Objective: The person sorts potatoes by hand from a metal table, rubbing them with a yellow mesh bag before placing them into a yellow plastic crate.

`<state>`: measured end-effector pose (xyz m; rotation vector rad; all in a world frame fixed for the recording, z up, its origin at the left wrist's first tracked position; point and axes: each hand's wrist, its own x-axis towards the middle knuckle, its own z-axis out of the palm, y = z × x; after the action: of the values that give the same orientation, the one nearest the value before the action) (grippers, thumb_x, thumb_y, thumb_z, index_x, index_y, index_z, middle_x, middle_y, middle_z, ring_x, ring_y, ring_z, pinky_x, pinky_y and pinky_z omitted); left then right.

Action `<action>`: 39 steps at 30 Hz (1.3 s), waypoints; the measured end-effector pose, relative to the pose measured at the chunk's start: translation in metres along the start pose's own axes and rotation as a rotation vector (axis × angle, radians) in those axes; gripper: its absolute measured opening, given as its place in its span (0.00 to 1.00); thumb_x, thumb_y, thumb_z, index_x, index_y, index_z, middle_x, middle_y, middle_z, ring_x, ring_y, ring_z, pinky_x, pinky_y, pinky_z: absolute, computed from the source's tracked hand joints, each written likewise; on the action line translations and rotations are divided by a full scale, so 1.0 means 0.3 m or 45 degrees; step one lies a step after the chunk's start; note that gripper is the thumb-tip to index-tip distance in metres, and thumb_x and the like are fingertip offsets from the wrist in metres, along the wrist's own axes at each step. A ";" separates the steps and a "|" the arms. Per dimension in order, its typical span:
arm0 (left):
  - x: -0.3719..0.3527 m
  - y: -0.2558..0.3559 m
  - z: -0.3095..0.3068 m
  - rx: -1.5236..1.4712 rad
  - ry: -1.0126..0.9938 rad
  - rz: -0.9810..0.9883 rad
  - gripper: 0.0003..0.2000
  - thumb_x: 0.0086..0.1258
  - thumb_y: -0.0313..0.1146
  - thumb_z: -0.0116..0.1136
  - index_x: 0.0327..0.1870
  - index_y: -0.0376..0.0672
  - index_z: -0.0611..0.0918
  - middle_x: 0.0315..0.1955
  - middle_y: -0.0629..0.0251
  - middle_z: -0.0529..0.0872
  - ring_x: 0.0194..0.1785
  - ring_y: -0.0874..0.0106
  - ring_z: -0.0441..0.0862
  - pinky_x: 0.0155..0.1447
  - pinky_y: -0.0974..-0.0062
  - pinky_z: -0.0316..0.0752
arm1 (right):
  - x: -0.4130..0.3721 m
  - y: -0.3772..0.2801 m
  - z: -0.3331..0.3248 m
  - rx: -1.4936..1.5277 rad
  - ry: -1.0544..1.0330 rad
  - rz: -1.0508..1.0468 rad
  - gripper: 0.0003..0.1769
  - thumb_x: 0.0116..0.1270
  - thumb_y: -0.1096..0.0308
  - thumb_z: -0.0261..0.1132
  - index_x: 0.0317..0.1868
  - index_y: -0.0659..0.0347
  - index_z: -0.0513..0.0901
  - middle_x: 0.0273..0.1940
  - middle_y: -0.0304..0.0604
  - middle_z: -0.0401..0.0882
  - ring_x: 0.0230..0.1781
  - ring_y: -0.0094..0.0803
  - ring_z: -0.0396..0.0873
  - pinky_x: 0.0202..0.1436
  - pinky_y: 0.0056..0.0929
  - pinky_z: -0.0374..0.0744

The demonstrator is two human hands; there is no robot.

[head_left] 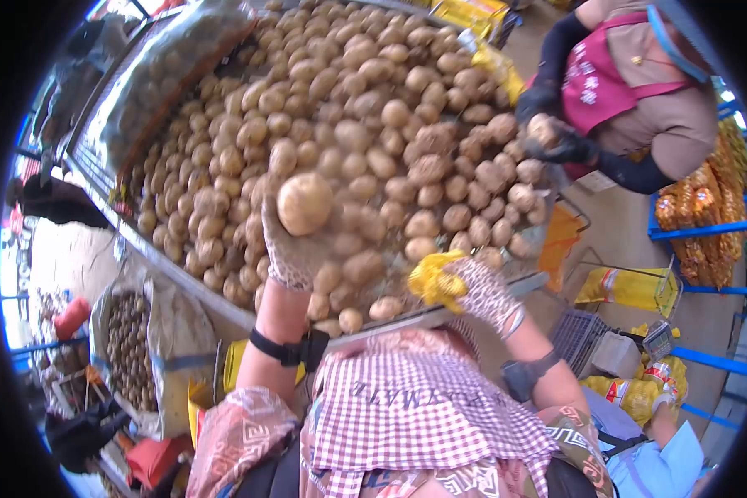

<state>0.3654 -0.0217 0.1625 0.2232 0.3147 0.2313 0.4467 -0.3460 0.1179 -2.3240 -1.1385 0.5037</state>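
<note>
My left hand (pixel 286 249), in a spotted glove, is closed around a large round potato (pixel 305 203) and holds it up over the heap. My right hand (pixel 485 295), gloved in the same pattern, grips a bunched yellow cloth (pixel 437 280) near the front edge of the table. Whether this is a rag or a folded bag cannot be made out. Beneath and beyond both hands spreads a big pile of potatoes (pixel 340 91), some of them blurred between my hands.
The metal table edge (pixel 191 286) runs along my side. Across at the right, a co-worker in a magenta apron (pixel 593 79) holds a potato in dark gloves. A full mesh sack (pixel 170 83) lies at the left; a large white sack of potatoes (pixel 174 349) stands below it.
</note>
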 end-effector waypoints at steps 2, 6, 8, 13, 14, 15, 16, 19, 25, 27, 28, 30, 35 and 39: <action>-0.086 0.053 -0.092 -0.134 -0.043 -0.086 0.36 0.61 0.65 0.54 0.60 0.42 0.75 0.56 0.52 0.79 0.58 0.56 0.76 0.62 0.55 0.74 | 0.004 0.009 -0.021 -0.076 -0.398 0.206 0.29 0.54 0.62 0.72 0.58 0.55 0.79 0.57 0.49 0.78 0.61 0.46 0.73 0.66 0.40 0.71; -0.253 0.023 -0.170 -0.081 0.021 -0.115 0.30 0.66 0.55 0.53 0.59 0.39 0.75 0.57 0.49 0.78 0.60 0.53 0.75 0.63 0.50 0.72 | 0.128 -0.121 -0.007 -0.376 -0.695 0.176 0.34 0.55 0.63 0.72 0.64 0.52 0.74 0.62 0.47 0.74 0.64 0.42 0.71 0.70 0.37 0.67; -0.326 -0.011 -0.233 0.027 0.241 -0.014 0.27 0.67 0.53 0.52 0.57 0.40 0.77 0.57 0.51 0.78 0.58 0.54 0.78 0.56 0.47 0.77 | 0.178 -0.179 0.101 -0.269 -0.549 0.029 0.33 0.54 0.67 0.71 0.63 0.54 0.74 0.61 0.48 0.74 0.63 0.43 0.71 0.68 0.38 0.69; -0.486 -0.045 -0.248 -0.163 0.339 0.105 0.26 0.67 0.52 0.52 0.56 0.40 0.78 0.52 0.54 0.82 0.57 0.56 0.78 0.56 0.49 0.77 | 0.197 -0.185 0.235 -0.135 -0.377 -0.117 0.40 0.49 0.67 0.74 0.64 0.58 0.70 0.64 0.51 0.68 0.67 0.49 0.65 0.72 0.40 0.64; -0.504 -0.048 -0.247 -0.129 0.364 0.152 0.26 0.67 0.52 0.52 0.56 0.40 0.78 0.51 0.55 0.83 0.57 0.57 0.78 0.57 0.50 0.77 | 0.184 -0.173 0.207 0.057 -0.350 -0.109 0.43 0.49 0.66 0.75 0.67 0.58 0.68 0.66 0.53 0.65 0.69 0.50 0.63 0.73 0.40 0.62; -0.520 -0.059 -0.248 -0.101 0.387 0.198 0.26 0.66 0.52 0.52 0.56 0.41 0.78 0.50 0.56 0.84 0.57 0.59 0.78 0.58 0.51 0.76 | 0.170 -0.173 0.161 0.242 -0.329 -0.099 0.46 0.49 0.65 0.76 0.69 0.57 0.65 0.68 0.56 0.62 0.70 0.51 0.60 0.74 0.40 0.61; -0.543 -0.065 -0.271 -0.098 0.448 0.246 0.27 0.66 0.53 0.52 0.58 0.41 0.77 0.51 0.56 0.83 0.58 0.59 0.78 0.59 0.52 0.75 | 0.164 -0.171 0.102 0.416 -0.408 -0.057 0.50 0.49 0.62 0.77 0.72 0.57 0.61 0.70 0.57 0.56 0.73 0.51 0.55 0.77 0.39 0.56; -0.616 -0.115 -0.274 -0.231 0.443 0.366 0.28 0.66 0.54 0.51 0.59 0.41 0.76 0.53 0.56 0.82 0.59 0.60 0.77 0.59 0.51 0.75 | 0.170 -0.097 -0.011 0.305 -0.476 -0.126 0.52 0.50 0.58 0.78 0.72 0.57 0.60 0.73 0.55 0.52 0.74 0.51 0.54 0.77 0.39 0.55; -0.801 -0.170 -0.318 -0.264 0.460 0.603 0.30 0.66 0.55 0.52 0.63 0.43 0.73 0.59 0.51 0.77 0.61 0.51 0.75 0.54 0.52 0.80 | 0.096 -0.157 -0.174 -0.229 -0.128 -0.089 0.34 0.58 0.61 0.72 0.64 0.61 0.73 0.67 0.54 0.66 0.68 0.46 0.65 0.71 0.39 0.66; -0.879 -0.192 -0.343 -0.253 0.393 0.579 0.30 0.66 0.56 0.52 0.62 0.43 0.73 0.59 0.50 0.77 0.57 0.52 0.78 0.50 0.54 0.82 | 0.087 -0.137 -0.173 -0.083 0.051 -0.272 0.25 0.60 0.65 0.70 0.57 0.63 0.78 0.56 0.53 0.77 0.57 0.45 0.76 0.62 0.38 0.74; -0.908 -0.215 -0.341 -0.291 0.674 0.550 0.30 0.66 0.58 0.53 0.61 0.44 0.74 0.57 0.50 0.78 0.50 0.55 0.81 0.43 0.58 0.83 | 0.066 -0.164 -0.168 0.236 -0.013 -0.166 0.19 0.60 0.70 0.68 0.53 0.65 0.80 0.46 0.48 0.82 0.44 0.38 0.81 0.51 0.33 0.79; -0.984 -0.303 -0.401 -0.197 0.790 0.414 0.30 0.66 0.59 0.53 0.60 0.44 0.74 0.55 0.51 0.79 0.47 0.57 0.82 0.39 0.61 0.82 | 0.021 -0.185 -0.138 0.528 -0.206 -0.371 0.18 0.59 0.75 0.67 0.51 0.65 0.81 0.38 0.43 0.84 0.36 0.26 0.81 0.41 0.25 0.80; -1.135 -0.468 -0.532 -0.320 0.828 -0.002 0.30 0.67 0.61 0.52 0.57 0.44 0.76 0.51 0.51 0.82 0.41 0.59 0.83 0.33 0.67 0.80 | -0.096 -0.238 0.006 0.489 -0.930 -0.287 0.17 0.61 0.74 0.65 0.52 0.63 0.82 0.39 0.44 0.84 0.37 0.29 0.82 0.42 0.27 0.80; -1.218 -0.396 -0.501 -0.307 0.877 0.564 0.28 0.66 0.56 0.55 0.59 0.43 0.75 0.50 0.52 0.82 0.43 0.59 0.82 0.37 0.66 0.80 | -0.164 -0.225 0.118 0.540 -1.018 -0.183 0.15 0.62 0.73 0.65 0.50 0.63 0.82 0.40 0.46 0.84 0.40 0.29 0.83 0.45 0.26 0.80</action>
<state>0.0002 -0.2017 0.0954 -0.0385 0.9154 0.7850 0.3576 -0.3405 0.1340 -1.6709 -1.3414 1.5340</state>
